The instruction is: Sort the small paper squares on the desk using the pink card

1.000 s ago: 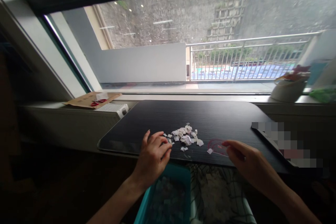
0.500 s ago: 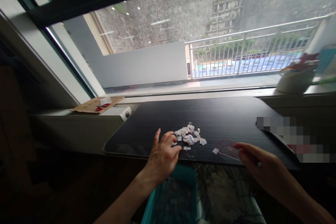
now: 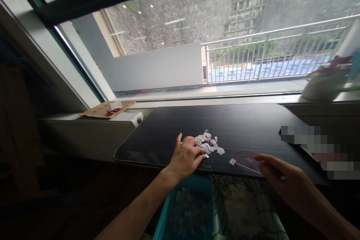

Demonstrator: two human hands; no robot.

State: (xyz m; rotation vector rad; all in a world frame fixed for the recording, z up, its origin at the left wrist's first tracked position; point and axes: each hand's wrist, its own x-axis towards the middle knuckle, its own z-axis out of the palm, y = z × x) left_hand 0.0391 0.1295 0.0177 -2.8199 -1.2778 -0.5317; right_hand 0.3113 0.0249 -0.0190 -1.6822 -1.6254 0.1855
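Already, many paper scraps lie in the bin below our left hand — grip unclear — while a heap is left beside it; well apart, our right hand pinches a protractor.

Smooth table with a fine wood-grain finish and a soft sheen. On it, matt paper pieces and a thin, see-through plastic protractor. Below, a bin of smooth plastic. A flat sheet looks like matt cardboard. Glossy window glass reflects lights; through it show a railing of smooth metal and a rough, stony-looking wall.
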